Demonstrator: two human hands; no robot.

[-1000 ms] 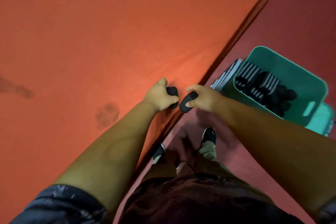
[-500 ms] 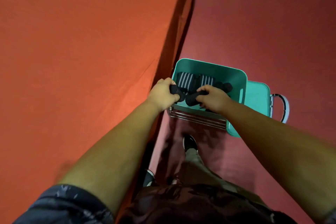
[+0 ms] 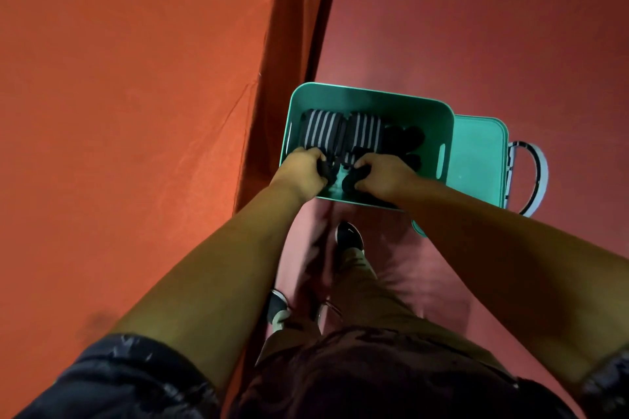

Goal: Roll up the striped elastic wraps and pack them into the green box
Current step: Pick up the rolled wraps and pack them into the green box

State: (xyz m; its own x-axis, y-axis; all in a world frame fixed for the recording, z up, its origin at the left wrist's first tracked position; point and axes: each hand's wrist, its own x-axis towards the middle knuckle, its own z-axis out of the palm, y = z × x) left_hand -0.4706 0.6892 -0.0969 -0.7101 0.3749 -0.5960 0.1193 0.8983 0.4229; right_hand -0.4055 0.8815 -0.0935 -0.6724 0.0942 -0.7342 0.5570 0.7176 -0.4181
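The green box (image 3: 371, 99) stands open on the red floor beside the table's edge. Inside lie two black-and-white striped wraps (image 3: 321, 127) side by side, with dark rolled wraps (image 3: 403, 139) to their right. My left hand (image 3: 301, 172) is inside the box's near left corner, closed around a dark rolled wrap (image 3: 325, 167). My right hand (image 3: 383, 178) is next to it, closed around another dark rolled wrap (image 3: 352, 180) low in the box. Both rolls are mostly hidden by my fingers.
An orange-covered table (image 3: 129, 112) fills the left half, its cloth hanging down at the edge (image 3: 289, 54). The box's green lid (image 3: 480, 160) lies to the right with a curved handle (image 3: 537, 177). My feet (image 3: 349, 236) stand just before the box.
Both hands carried the rolled wraps from the table edge over to the box and have lowered them inside it. The view swung right and closer to the box.
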